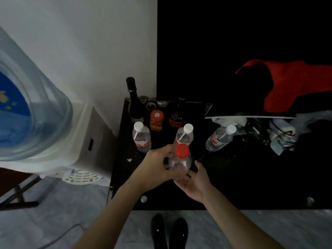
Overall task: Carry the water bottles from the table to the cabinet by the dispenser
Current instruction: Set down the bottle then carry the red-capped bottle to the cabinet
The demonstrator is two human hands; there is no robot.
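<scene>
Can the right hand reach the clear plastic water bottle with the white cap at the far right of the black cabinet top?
Probably yes. The right hand is open, and bare black cabinet top lies between it and the white-capped clear plastic water bottle, with nothing standing in the way.

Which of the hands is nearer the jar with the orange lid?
Left. The left hand grips the red-capped bottle below the orange-lidded jar; the right hand lies lower and farther right, under that bottle.

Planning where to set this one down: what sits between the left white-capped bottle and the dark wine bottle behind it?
Head view: no object between the left white-capped bottle and wine bottle, only bare dark cabinet top.
</scene>
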